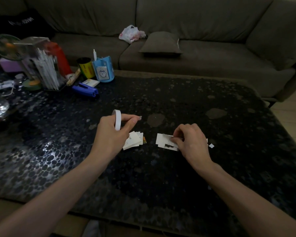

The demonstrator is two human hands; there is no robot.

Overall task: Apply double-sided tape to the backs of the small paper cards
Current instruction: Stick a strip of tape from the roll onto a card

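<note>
- While the left hand (113, 132), just left of the frame's centre, grips a white roll of double-sided tape (117, 122) with its fingers curled round it, no strip appears to be drawn from the roll, though the dim light makes that hard to tell.
- Below that hand lies a fanned stack of small white paper cards (134, 141), partly hidden by the palm. I judge these to be cards waiting for tape, since no strip shows on their visible faces.
- Just right of centre, the right hand (190, 140) bends its fingers and thumb down onto a flat group of white paper cards (161, 141) and pinches at the top one. Whether it is pressing tape down or peeling a liner, I cannot tell.
- A dark patch shows in that group near the fingertips; it may be the table seen through a gap.
- One tiny white paper scrap (211, 145) lies just beside the right hand on the dark pebble-patterned glass table (178, 177), possibly a torn bit of liner.
- By my reading the job is under way and not near its end: one card is in hand, a stack is left to do, and no clearly finished pile can be picked out.
</note>
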